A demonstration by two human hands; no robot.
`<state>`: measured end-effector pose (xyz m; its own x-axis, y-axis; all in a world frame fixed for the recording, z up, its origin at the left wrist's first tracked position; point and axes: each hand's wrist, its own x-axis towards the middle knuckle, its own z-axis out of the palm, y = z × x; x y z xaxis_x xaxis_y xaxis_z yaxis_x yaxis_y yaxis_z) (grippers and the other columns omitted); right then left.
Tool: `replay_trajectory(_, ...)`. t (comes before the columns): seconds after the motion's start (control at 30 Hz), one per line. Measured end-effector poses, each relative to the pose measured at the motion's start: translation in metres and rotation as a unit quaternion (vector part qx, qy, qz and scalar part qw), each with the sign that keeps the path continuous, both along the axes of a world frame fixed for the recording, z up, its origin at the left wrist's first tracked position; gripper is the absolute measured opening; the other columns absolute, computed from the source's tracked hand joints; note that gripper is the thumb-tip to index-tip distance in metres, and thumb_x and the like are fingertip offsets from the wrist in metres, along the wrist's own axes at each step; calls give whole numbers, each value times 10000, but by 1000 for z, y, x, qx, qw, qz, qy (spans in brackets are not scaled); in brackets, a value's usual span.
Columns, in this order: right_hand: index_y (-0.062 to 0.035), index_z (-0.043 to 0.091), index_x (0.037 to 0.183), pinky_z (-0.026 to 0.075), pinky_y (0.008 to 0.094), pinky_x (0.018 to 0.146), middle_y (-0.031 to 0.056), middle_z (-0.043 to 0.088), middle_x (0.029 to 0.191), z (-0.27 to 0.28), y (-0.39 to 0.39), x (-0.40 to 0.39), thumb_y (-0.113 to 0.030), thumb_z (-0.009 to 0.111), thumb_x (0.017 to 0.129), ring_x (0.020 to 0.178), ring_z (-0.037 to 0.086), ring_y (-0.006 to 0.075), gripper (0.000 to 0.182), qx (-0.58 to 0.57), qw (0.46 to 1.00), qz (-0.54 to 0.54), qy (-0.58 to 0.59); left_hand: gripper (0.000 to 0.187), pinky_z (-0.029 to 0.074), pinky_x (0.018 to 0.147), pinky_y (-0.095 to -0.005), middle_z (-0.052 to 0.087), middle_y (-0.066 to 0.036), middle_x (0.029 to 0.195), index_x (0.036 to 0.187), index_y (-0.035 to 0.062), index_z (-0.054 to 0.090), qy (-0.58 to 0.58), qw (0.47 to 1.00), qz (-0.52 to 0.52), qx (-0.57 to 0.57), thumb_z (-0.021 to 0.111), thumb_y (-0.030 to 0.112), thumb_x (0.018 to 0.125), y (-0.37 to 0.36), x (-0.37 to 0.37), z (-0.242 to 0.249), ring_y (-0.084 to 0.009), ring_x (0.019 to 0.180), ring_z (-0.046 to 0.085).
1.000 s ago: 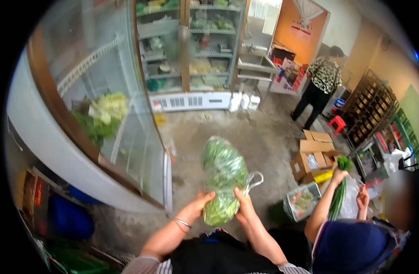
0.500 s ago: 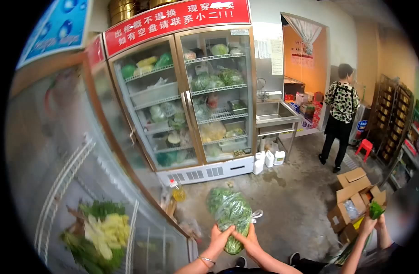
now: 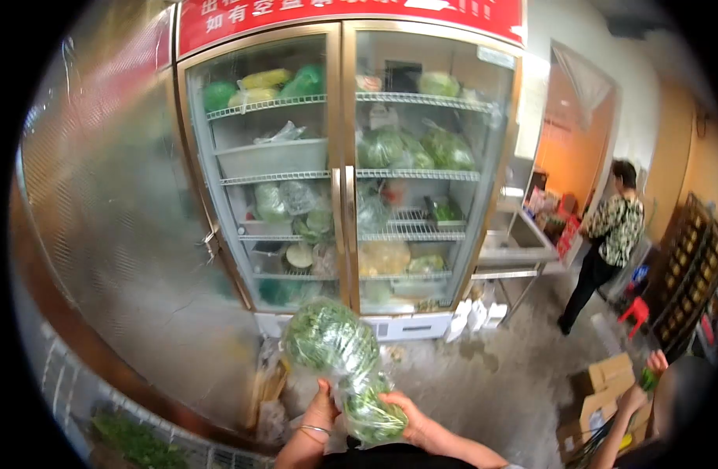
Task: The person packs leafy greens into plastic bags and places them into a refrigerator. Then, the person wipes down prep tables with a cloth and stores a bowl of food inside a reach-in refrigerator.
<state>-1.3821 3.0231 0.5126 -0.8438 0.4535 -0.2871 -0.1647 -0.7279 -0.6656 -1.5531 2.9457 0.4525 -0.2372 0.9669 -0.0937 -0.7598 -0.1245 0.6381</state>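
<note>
A clear plastic bag of leafy greens (image 3: pixel 332 336) is between my two hands, low in the middle of the head view. It has a large upper bulge and a smaller lower one, narrowing where they meet. My left hand (image 3: pixel 320 413), with a bracelet on its wrist, is closed against the left side of the lower part, thumb upward; its other fingers are mostly hidden. My right hand (image 3: pixel 414 418) grips the lower bulge from the right. Just beyond the bag stands a glass-door fridge (image 3: pixel 347 187) with both doors shut, its shelves full of bagged vegetables.
At left is another glass door (image 3: pixel 132 281), with greens (image 3: pixel 140 438) on a wire shelf below. A person at right holds a green bunch (image 3: pixel 648 379) near cardboard boxes (image 3: pixel 605 375). Another person (image 3: pixel 613 234) stands farther back, past the sink (image 3: pixel 511 238) and white jugs (image 3: pixel 476 314).
My view has turned left and come closer to the fridge. The bag has risen and shifted left, and my hands have moved apart on it. The farther person has turned and stepped.
</note>
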Motion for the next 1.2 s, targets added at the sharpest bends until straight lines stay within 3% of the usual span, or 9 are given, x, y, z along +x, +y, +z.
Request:
replay_trajectory(0.17, 11, 517, 1128, 490, 421, 837, 170, 601, 1042, -16, 41, -52, -271, 549, 817, 912, 608, 275, 421, -217, 966, 106, 88, 870, 385, 941, -361, 473, -98, 1241, 1305, 34, 355, 12, 1000, -13, 5, 533, 651, 718, 60, -56, 38, -258, 1110, 469)
replay_trajectory(0.57, 14, 471, 1191, 461, 395, 889, 165, 582, 1084, -7, 183, -166, -297, 525, 848, 998, 573, 251, 466, 185, 926, 328, -30, 763, 399, 931, -369, 475, -143, 1228, 1284, 14, 370, 49, 983, 163, -65, 559, 534, 759, 70, -143, 74, -275, 1097, 484)
replay_trajectory(0.67, -51, 475, 1202, 420, 359, 890, 83, 540, 1165, -11, 305, -224, -268, 628, 800, 1052, 517, 210, 482, 327, 941, 17, -81, 737, 402, 928, -371, 475, -154, 1225, 1279, 8, 374, 36, 974, 222, -37, 566, 505, 769, 70, -148, 107, -280, 1094, 488)
replay_trajectory(0.73, -45, 499, 1134, 415, 321, 866, 74, 579, 1046, -8, 367, -276, -202, 638, 796, 986, 529, 185, 398, 475, 842, -240, -83, 650, 412, 915, -377, 480, -174, 1202, 1263, -16, 375, -5, 965, 257, -44, 566, 372, 778, 86, -141, 143, -272, 1092, 491)
replay_trajectory(0.77, -39, 505, 1104, 415, 305, 849, 72, 589, 1002, 0, 386, -297, -189, 642, 797, 957, 534, 173, 368, 552, 763, -324, -91, 655, 410, 916, -379, 480, -173, 1200, 1272, -20, 359, 62, 952, 273, -125, 569, 361, 781, 84, -140, 138, -270, 1091, 492)
replay_trajectory(0.87, -22, 507, 1040, 422, 291, 796, 64, 591, 927, 16, 399, -350, -199, 633, 808, 890, 543, 156, 317, 547, 785, -267, -118, 371, 425, 849, -357, 520, -105, 1082, 1175, 34, 440, 125, 878, 326, -327, 431, 306, 923, 55, -175, 10, -219, 970, 519)
replay_trajectory(0.93, -3, 502, 1077, 424, 307, 825, 130, 602, 972, 21, 399, -359, -337, 659, 772, 936, 564, 251, 479, 513, 809, -242, -151, 483, 433, 621, -363, 566, -128, 980, 1203, 44, 487, 609, 628, 282, -392, 525, 361, 840, 54, -183, 0, -205, 785, 525)
replay_trajectory(1.1, -35, 556, 917, 346, 245, 582, -7, 470, 673, 13, 375, -335, -400, 462, 903, 635, 426, 97, 377, 387, 891, -238, -22, 405, 422, 811, -361, 525, -115, 1095, 1191, 29, 448, 272, 893, 229, -277, 411, 328, 920, 93, -145, 126, -216, 950, 515)
replay_trajectory(1.2, -63, 506, 821, 334, 239, 570, -4, 435, 642, 8, 331, -279, -467, 303, 938, 611, 407, 108, 468, 377, 908, -184, 24, 433, 406, 896, -361, 499, -127, 1175, 1218, 4, 426, 174, 949, 197, -175, 352, 332, 945, 108, -166, 83, -222, 1053, 490)
